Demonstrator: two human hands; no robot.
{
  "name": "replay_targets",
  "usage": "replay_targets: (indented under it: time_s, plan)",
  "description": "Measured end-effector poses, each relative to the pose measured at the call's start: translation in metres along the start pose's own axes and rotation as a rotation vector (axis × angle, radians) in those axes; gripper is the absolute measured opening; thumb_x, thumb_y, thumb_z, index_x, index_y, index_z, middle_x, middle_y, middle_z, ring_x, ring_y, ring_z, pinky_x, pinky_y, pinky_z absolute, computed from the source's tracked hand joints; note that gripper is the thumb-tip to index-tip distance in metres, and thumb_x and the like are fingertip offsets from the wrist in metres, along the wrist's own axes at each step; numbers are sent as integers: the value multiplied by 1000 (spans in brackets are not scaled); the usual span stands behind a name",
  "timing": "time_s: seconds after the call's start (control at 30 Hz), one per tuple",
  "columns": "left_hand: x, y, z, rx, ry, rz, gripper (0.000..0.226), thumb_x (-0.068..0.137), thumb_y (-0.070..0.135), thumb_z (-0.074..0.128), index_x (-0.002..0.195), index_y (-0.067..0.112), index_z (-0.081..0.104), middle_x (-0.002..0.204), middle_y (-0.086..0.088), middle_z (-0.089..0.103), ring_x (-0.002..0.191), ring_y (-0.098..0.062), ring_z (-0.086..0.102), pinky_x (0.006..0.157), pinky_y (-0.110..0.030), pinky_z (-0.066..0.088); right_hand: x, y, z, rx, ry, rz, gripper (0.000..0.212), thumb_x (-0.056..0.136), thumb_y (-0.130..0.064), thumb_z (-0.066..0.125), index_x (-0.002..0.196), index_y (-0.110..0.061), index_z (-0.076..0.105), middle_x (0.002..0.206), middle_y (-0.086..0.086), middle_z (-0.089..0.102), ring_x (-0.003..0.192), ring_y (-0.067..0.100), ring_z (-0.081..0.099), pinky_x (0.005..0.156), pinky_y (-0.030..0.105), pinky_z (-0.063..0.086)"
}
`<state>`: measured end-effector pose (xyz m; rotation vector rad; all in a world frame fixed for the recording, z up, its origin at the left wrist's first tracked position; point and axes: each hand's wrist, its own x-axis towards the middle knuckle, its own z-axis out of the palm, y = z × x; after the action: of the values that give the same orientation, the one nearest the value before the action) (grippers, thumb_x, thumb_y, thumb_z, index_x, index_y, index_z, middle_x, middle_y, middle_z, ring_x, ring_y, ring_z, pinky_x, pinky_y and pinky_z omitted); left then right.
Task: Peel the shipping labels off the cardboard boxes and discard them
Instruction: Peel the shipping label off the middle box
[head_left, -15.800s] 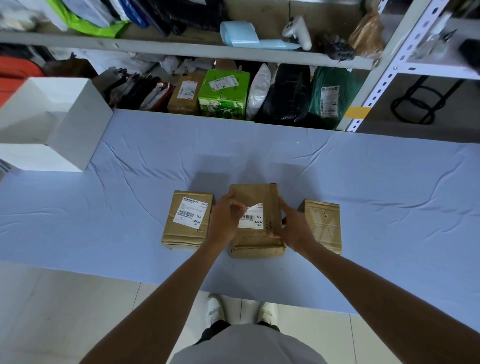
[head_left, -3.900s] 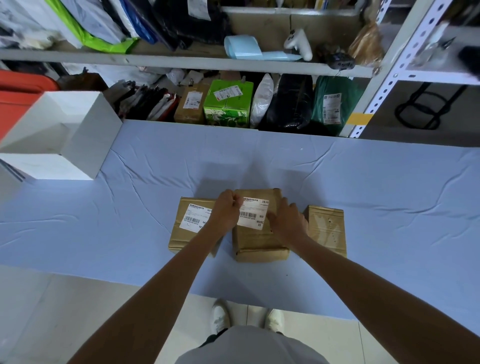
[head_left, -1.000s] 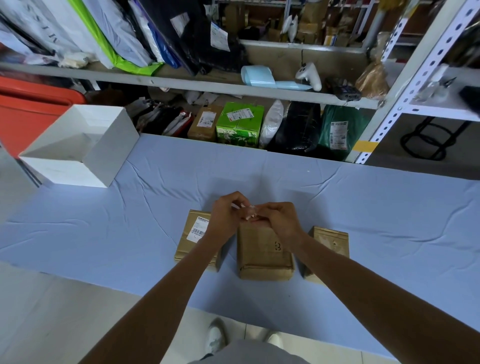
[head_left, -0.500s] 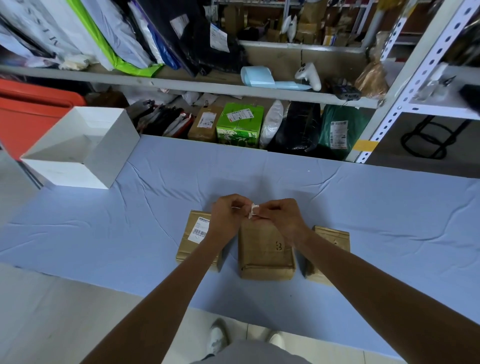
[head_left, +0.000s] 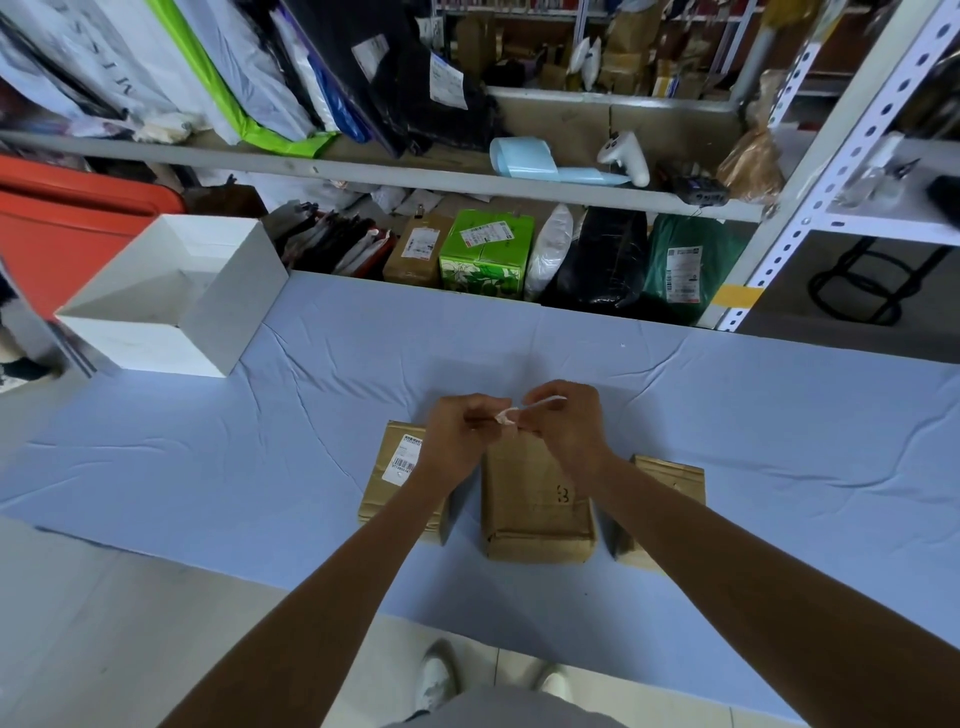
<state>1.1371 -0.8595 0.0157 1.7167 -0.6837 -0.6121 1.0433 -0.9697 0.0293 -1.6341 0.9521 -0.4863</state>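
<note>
Three brown cardboard boxes lie side by side on the blue cloth near the table's front edge. The left box (head_left: 387, 488) carries a white barcode label (head_left: 404, 460). The middle box (head_left: 535, 504) has a bare top with a printed mark, and the right box (head_left: 675, 480) shows no label. Above the far end of the middle box, my left hand (head_left: 460, 434) and my right hand (head_left: 563, 423) pinch a crumpled white label (head_left: 511, 414) between them, both with curled fingers.
An open white box (head_left: 171, 317) stands at the table's back left. Behind the table a metal shelf rack (head_left: 395, 174) holds parcels, bags and a green carton (head_left: 485, 254). An orange bin (head_left: 62, 228) is at far left. The blue tablecloth (head_left: 753, 415) spreads wide to the right.
The label has come off the middle box and is now crumpled between both hands, which have lifted slightly above the box's far end.
</note>
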Motion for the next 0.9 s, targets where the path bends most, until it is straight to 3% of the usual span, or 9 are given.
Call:
replay_targets:
  time_s: [0.07,0.13,0.33,0.43,0.5,0.57,0.67,0.77,0.9]
  plan:
    - [-3,0,0,13,-4,11,22,71,-2,76,91,7,74,86,-6,74,84,-20,71,83,-32,56,-4,0,1,-117,-32,-121,8,69,-13,82,75,-13,76,65,-2,70,58,4,66,55,12,47]
    - [-4,-1,-1,36,8,26,19,72,-2,74,89,8,75,87,-8,74,85,-22,71,81,-32,57,-6,1,2,-167,-66,-180,3,75,-13,78,77,-14,77,67,-4,71,61,4,67,57,13,50]
    - [-3,0,0,90,54,62,11,76,-3,71,85,2,73,82,-11,73,78,-24,70,76,-37,59,-6,3,5,-277,-118,-307,10,85,-13,68,87,-11,77,78,3,74,70,11,68,66,15,51]
    - [-2,-2,0,130,93,53,10,76,-5,69,80,3,71,77,-10,70,74,-26,69,71,-37,60,-9,0,4,-280,-171,-306,10,82,-19,73,90,-14,77,75,-3,73,65,1,66,60,7,45]
    - [1,-6,0,159,102,36,6,78,-4,70,79,2,70,73,-9,68,67,-21,67,65,-28,59,-11,-1,5,-301,-247,-310,12,80,-17,75,91,-12,77,73,-7,70,61,-9,62,56,3,41]
    - [0,-7,0,189,77,28,6,77,-3,70,76,2,69,66,-5,66,56,-10,63,57,-18,53,-11,3,7,-414,-251,-377,9,78,-10,74,87,-11,77,74,-1,71,63,-3,62,56,8,41]
    - [0,-10,-1,113,53,-16,3,77,-6,70,80,-6,70,67,-10,67,49,-4,63,51,-16,52,-11,9,9,-576,-233,-450,7,84,-13,67,83,-9,73,76,5,66,69,14,56,61,25,39]
    - [1,-12,-2,-23,18,-45,12,80,-5,67,91,-3,72,82,-17,71,66,-17,71,64,-26,60,-11,7,8,-730,-242,-467,15,93,-17,55,87,-9,66,84,5,58,76,19,54,61,25,31]
    - [5,-8,-3,-5,-56,-23,20,85,-6,60,100,2,71,90,-10,71,71,-3,68,70,-19,57,-11,8,5,-751,-234,-489,24,97,-24,49,94,-7,65,88,8,59,78,23,55,67,31,35]
